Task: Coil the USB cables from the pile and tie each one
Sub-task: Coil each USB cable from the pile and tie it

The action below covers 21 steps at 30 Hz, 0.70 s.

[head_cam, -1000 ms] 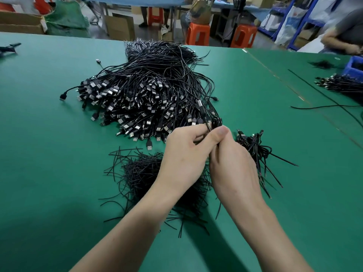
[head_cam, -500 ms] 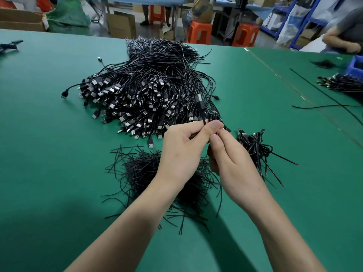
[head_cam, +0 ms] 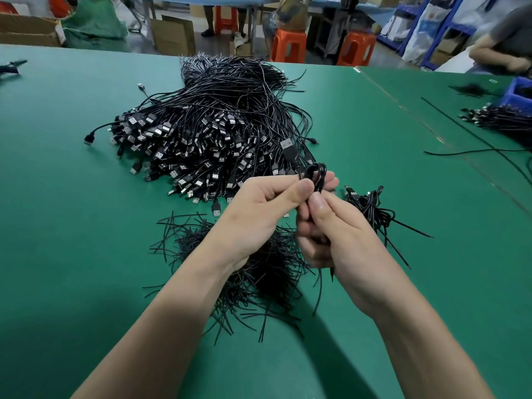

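A big pile of black USB cables (head_cam: pixel 207 133) lies on the green table (head_cam: pixel 72 226), plugs fanned toward me. Just in front of it I hold one coiled USB cable (head_cam: pixel 316 177); its plug (head_cam: pixel 290 151) sticks up to the left. My left hand (head_cam: pixel 259 217) pinches the coil between thumb and fingers. My right hand (head_cam: pixel 334 231) grips the coil's lower part from the right, thumb upward. Below my hands spreads a heap of short black twist ties (head_cam: pixel 259 272). A small bunch of tied cables (head_cam: pixel 371 208) rests to the right.
Another heap of cables (head_cam: pixel 501 122) and a blue bin (head_cam: pixel 518 93) sit at the far right, where another person's arm (head_cam: pixel 501 56) works. Loose long cables (head_cam: pixel 475 152) cross the table's right side. Orange stools (head_cam: pixel 289 48) and cardboard boxes (head_cam: pixel 172 36) stand beyond the far edge.
My hands have drawn slightly apart: the right hand dropped lower on the coil and turned thumb-up, so the coil's loop now shows above my fingers.
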Each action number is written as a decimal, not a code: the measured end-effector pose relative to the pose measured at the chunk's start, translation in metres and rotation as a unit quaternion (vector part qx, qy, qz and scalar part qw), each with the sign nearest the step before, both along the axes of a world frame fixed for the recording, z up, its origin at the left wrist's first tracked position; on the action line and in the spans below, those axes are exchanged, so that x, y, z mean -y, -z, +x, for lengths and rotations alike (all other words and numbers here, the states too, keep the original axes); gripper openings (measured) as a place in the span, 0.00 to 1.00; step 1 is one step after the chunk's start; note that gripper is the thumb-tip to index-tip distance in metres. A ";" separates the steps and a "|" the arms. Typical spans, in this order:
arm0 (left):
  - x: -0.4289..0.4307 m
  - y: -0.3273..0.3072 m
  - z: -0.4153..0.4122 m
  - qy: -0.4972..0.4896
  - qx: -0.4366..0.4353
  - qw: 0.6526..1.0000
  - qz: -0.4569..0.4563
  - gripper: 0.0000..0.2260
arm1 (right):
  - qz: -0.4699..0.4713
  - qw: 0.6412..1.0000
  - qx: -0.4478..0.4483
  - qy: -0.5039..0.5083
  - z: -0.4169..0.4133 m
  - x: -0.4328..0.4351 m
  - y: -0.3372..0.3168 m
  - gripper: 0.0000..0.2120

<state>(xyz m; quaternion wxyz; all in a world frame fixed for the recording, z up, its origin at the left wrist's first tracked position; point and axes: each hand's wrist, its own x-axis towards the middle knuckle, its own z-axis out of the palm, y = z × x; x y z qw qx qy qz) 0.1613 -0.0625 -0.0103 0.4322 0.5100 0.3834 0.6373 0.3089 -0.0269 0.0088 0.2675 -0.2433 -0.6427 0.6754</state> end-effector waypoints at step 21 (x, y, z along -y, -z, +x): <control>-0.008 0.016 -0.004 -0.085 0.003 0.995 -0.045 0.25 | 0.096 0.990 0.095 0.033 -0.005 -0.003 0.010 0.14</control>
